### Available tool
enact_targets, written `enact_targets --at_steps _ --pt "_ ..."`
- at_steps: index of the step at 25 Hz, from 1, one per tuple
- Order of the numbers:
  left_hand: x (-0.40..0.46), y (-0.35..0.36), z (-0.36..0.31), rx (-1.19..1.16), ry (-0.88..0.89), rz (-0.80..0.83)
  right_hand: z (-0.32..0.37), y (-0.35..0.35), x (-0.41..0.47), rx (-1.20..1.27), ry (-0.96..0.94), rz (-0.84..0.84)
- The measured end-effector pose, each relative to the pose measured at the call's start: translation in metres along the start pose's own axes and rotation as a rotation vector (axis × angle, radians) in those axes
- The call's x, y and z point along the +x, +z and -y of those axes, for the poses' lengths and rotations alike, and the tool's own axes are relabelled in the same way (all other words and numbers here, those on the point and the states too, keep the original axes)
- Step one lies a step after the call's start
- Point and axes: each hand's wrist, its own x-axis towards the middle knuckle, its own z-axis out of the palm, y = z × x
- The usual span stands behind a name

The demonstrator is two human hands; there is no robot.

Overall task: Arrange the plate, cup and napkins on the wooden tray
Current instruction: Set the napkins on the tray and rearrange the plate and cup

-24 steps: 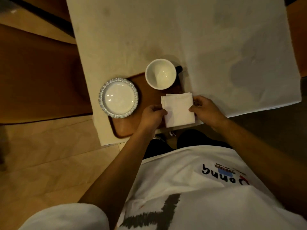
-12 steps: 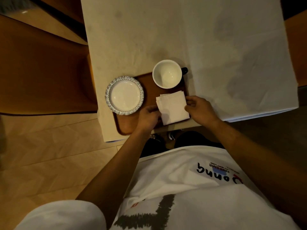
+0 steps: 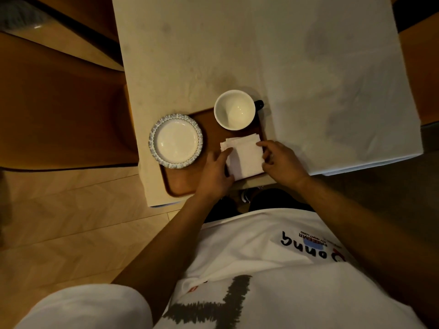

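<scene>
A brown wooden tray lies at the near left corner of the table. On its left end sits a white plate with a blue patterned rim, overhanging the tray's edge. A white cup with a dark handle stands at the tray's far right. Just below the cup, a stack of white folded napkins rests on the tray's right end. My left hand grips the stack's left edge, index finger along its corner. My right hand holds the right edge, a fingertip on the top corner.
A pale cloth covers the table, which stretches far and to the right of the tray. Brown wooden furniture stands left of the table over a light wood floor. My white shirt fills the bottom of the view.
The napkin stack has moved away from me and settled on the tray under the cup. Both hands followed it, and the fingers have slid up along its sides.
</scene>
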Motion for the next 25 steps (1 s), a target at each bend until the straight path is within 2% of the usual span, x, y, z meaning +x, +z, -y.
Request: enact_targets --at_steps 4,14,16,19,22,25 --pt "0.005 0.002 -0.001 0.053 -0.027 0.037 -0.003 0.004 0.002 -0.022 0.004 -0.010" --pt "0.004 0.004 0.004 -0.002 -0.016 0.016 0.002 0.008 0.002 -0.092 -0.002 -0.041" --pt "0.002 0.003 0.005 -0.030 -0.003 0.010 0.009 0.009 0.000 -0.103 0.003 -0.089" --pt "-0.007 -0.012 0.011 -0.102 -0.016 -0.167 0.039 0.020 0.002 -0.043 -0.042 -0.128" --pt "-0.017 -0.042 0.033 -0.246 -0.160 -0.438 0.083 0.042 0.015 -0.023 -0.179 -0.020" --pt "-0.027 -0.073 0.067 -0.325 -0.302 -0.637 0.125 0.063 0.034 -0.106 -0.246 0.021"
